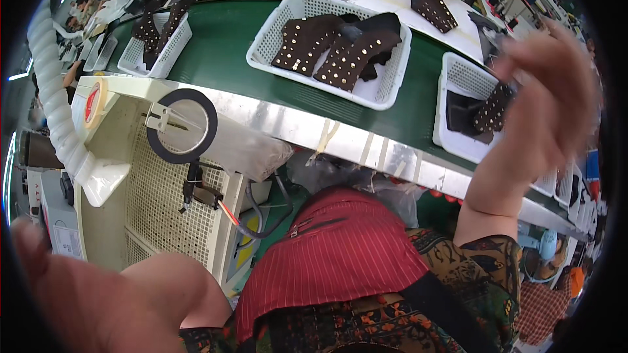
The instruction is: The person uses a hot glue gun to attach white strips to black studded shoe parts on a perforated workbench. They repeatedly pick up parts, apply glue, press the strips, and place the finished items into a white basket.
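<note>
so there's a green conveyor belt (229,39) with a shiny metal edge running across. Right under the raised right hand (546,101) sits a white mesh basket (461,78) holding dark studded leather pieces (490,112). Further to the left of that hand is a bigger white basket (275,33) with more brown studded pieces (330,46), and way off at the far left a narrow third basket (167,49), also with studded strips.

Studded dark leather piece (492,108) in white basket (458,75)
</note>
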`<state>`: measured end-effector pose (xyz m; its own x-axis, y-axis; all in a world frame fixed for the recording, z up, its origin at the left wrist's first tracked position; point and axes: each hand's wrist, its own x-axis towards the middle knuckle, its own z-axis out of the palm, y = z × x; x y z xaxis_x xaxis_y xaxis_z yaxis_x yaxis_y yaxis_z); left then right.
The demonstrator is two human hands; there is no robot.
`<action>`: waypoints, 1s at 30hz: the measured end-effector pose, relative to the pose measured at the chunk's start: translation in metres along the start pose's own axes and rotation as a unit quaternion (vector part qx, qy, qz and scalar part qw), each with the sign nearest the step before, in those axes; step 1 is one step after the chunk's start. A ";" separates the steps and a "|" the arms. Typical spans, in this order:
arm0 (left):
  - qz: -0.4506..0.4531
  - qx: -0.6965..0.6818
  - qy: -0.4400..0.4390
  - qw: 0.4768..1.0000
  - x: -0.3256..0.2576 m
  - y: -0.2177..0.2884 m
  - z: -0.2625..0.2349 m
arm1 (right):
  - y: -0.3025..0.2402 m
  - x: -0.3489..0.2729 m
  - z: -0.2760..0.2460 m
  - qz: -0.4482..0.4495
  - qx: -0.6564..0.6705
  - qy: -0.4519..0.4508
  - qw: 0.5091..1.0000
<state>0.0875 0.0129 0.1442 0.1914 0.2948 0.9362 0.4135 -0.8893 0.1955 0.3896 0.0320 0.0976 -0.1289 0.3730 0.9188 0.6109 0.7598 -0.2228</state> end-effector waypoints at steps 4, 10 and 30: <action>-0.183 0.049 -0.066 0.980 -0.037 -0.015 0.035 | 0.156 -0.052 0.054 0.298 0.024 -0.128 0.946; -0.333 0.084 -0.271 0.899 -0.122 -0.034 0.030 | 0.288 -0.134 0.128 0.366 -0.156 -0.268 0.877; -0.591 0.182 -0.168 0.768 -0.237 0.031 0.008 | 0.321 -0.107 0.289 0.269 -0.231 -0.445 0.822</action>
<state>0.0615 -0.0815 -0.0738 -0.3150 0.9487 0.0283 0.6856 0.2069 0.6979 0.3739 0.3894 -0.1665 -0.1375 0.9873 0.0792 0.9716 0.1500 -0.1832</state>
